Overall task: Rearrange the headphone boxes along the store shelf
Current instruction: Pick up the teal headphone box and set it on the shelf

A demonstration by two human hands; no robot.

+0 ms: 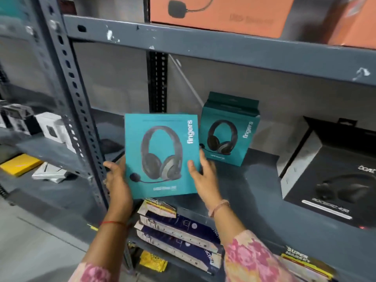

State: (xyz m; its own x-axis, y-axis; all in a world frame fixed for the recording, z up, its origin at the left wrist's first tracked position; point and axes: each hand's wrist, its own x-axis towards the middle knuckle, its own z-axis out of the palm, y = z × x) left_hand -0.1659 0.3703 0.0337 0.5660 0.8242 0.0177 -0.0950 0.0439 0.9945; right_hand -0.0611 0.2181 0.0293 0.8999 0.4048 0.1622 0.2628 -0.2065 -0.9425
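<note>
I hold a teal headphone box upright in front of the grey metal shelf, its printed headset facing me. My left hand grips its left edge and my right hand grips its right edge near the bottom. A second, matching teal headphone box stands upright on the shelf just behind and to the right. At the shelf's right end lies a large black headphone box.
A perforated upright post stands to the left of the held box. An orange box sits on the shelf above. Stacked dark blue packs fill the shelf below. White boxes and a yellow box lie on the left rack.
</note>
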